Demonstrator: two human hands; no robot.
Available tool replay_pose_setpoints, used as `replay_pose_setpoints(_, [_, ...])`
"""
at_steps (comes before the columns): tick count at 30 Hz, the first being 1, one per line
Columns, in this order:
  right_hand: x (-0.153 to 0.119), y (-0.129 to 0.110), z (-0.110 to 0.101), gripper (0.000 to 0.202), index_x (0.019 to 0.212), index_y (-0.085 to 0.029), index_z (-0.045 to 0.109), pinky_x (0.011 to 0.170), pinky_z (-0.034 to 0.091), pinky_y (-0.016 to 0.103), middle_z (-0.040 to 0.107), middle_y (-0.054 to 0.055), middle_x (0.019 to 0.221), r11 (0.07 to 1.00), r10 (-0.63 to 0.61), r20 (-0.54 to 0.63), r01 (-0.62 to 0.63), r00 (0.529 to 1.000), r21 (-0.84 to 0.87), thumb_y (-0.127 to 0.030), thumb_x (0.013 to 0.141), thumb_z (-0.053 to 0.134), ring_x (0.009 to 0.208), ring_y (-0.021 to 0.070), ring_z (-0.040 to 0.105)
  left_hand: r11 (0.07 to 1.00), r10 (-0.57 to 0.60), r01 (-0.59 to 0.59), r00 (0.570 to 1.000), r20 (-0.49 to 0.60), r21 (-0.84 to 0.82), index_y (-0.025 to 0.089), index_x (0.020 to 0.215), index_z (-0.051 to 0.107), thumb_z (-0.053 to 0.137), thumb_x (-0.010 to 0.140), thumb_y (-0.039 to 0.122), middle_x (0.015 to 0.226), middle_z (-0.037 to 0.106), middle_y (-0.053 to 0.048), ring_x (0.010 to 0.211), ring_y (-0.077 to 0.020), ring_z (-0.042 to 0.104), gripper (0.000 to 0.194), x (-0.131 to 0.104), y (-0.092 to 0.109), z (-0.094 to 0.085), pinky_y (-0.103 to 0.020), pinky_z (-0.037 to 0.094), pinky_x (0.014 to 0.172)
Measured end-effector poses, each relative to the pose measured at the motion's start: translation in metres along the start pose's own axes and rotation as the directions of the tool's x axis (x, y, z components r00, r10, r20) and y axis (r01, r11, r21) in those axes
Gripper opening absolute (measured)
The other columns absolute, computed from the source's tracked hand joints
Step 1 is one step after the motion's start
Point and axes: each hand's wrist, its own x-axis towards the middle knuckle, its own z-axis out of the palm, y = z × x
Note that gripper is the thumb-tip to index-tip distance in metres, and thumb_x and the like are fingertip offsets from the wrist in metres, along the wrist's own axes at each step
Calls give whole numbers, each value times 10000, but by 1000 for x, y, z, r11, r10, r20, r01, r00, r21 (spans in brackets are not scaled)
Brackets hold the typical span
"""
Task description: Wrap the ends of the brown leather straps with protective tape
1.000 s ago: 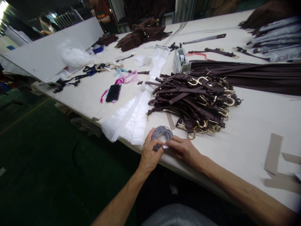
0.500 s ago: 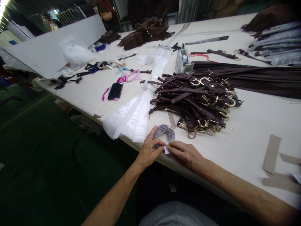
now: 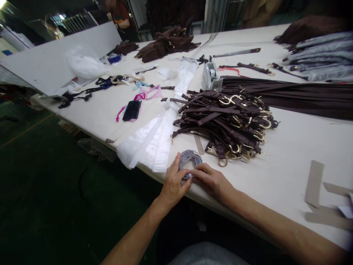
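A grey ring-shaped coil [image 3: 196, 157] that looks like wound cord lies at the table's near edge. My left hand [image 3: 173, 179] grips its left side, with fingers behind and thumb in front. At the coil's near side, a small white slip [image 3: 190, 176] is mostly covered by my fingertips. My right hand [image 3: 211, 179] pinches at this slip from the right, its fingers pressed together close to my left thumb. Just beyond the coil lies a heap of dark brown straps [image 3: 220, 114] with gold-coloured hooks and rings.
White wrapping sheet [image 3: 149, 145] hangs over the table edge on the left, near a black phone [image 3: 132, 110]. A tape dispenser [image 3: 211, 75] stands behind the straps. Grey-brown strips [image 3: 314, 182] lie at right. Another person [image 3: 122, 22] is at the far side.
The white slip stuck out below the coil before; now it is folded up against the coil and mostly under my fingers. My right fingers have bent more. The view has shifted slightly.
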Motion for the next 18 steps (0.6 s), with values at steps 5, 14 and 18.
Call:
replay_pose_setpoints(5, [6,-7,6,250,1097,-158,507,632,545,317,565,121,976,990,-65,1,64,998,-125,-122,871,408,794,208,583,975,153,-146,988,-33,168,149,979,593,505,781,117,1479,192,-155,1347,-303,218,219,1,3,-5,-467,331,1039])
replay_pose_setpoints(14, [33,-5,-31,327,1154,-293,496,600,559,297,635,81,1015,991,-133,-177,126,975,-52,-276,833,436,775,199,631,857,475,-378,842,-256,350,159,860,609,450,730,115,1302,503,-144,1257,-283,401,210,11,-26,17,-400,455,940])
replay_pose_setpoints(18, [100,38,-133,213,1005,-234,622,697,520,344,652,60,940,940,338,-372,-294,865,172,-321,846,511,805,207,620,897,372,-211,836,-404,389,205,722,594,474,732,105,1134,638,-91,1148,-241,527,156,23,-31,28,-339,501,881])
